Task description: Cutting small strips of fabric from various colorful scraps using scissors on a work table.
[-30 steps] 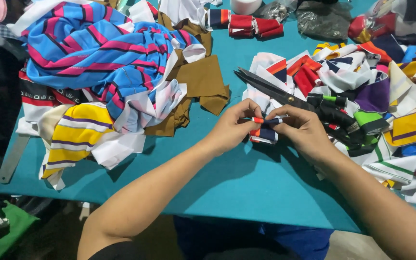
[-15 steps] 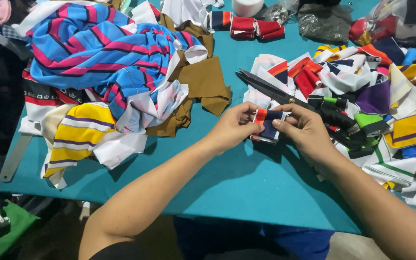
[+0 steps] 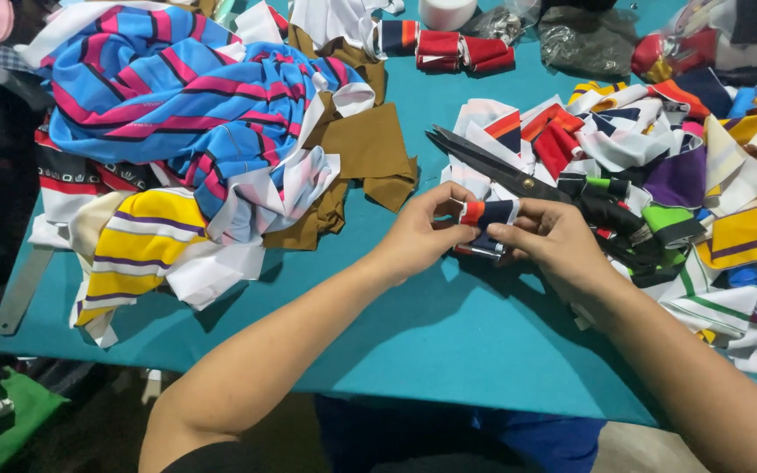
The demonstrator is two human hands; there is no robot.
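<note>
My left hand (image 3: 420, 235) and my right hand (image 3: 550, 240) meet over the teal table (image 3: 413, 342), both pinching a small folded strip of fabric (image 3: 486, 215) with red, navy and white bands. The strip is rolled or folded tight between my fingertips. Just behind my hands lie large black scissors (image 3: 519, 178), blades pointing up and left, resting on a heap of coloured fabric scraps (image 3: 659, 166).
A big pile of blue and pink striped cloth (image 3: 177, 96), brown cloth (image 3: 361, 158) and yellow striped pieces (image 3: 137, 245) fills the left side. Rolled red and navy strips (image 3: 449, 48) lie at the back. A grey bag (image 3: 589, 39) sits at the far edge.
My hands have lifted slightly and worked the small strip tighter between the fingers. The piles and scissors have not moved.
</note>
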